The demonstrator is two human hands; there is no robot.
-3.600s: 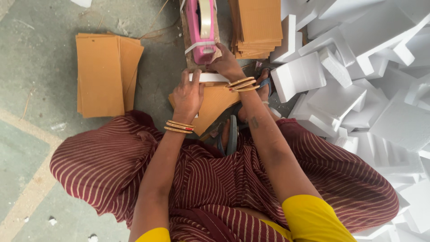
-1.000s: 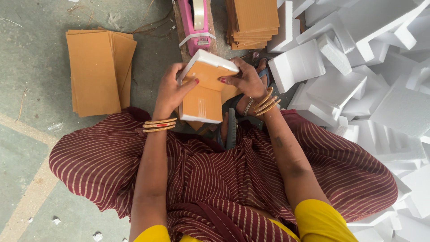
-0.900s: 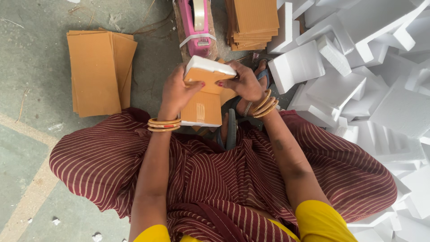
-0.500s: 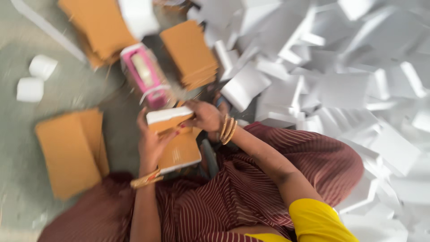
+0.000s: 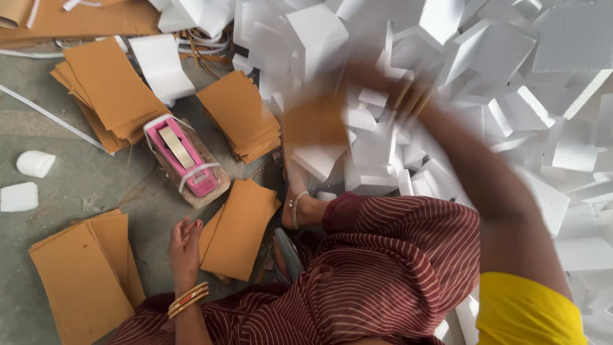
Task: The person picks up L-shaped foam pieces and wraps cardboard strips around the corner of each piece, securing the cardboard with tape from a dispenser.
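Head view looks down on you seated on the concrete floor (image 5: 96, 185), your striped maroon garment (image 5: 389, 268) filling the lower middle. Your left hand (image 5: 184, 246) rests low beside your knee, its fingers (image 5: 187, 225) loosely spread and holding nothing, their tips touching the left edge of a brown cardboard sheet (image 5: 237, 230) that lies flat on the floor just in front of you. Your right hand (image 5: 377, 80) is stretched out over the pile of white foam blocks (image 5: 485, 76) on your right and is heavily blurred; a smeared brown cardboard-wrapped piece (image 5: 316, 124) shows just left of it, but you cannot tell from this view whether those fingers are closed on it or open. A pink tape dispenser (image 5: 185, 160) sits on the floor just beyond the cardboard sheet, tilted diagonally. Stacks of cut cardboard lie around it: one stack (image 5: 241, 115) to its right, another (image 5: 105, 92) to its upper left, and a third (image 5: 86, 275) near your left knee. Two small foam pieces (image 5: 25, 182) lie apart at the far left edge.
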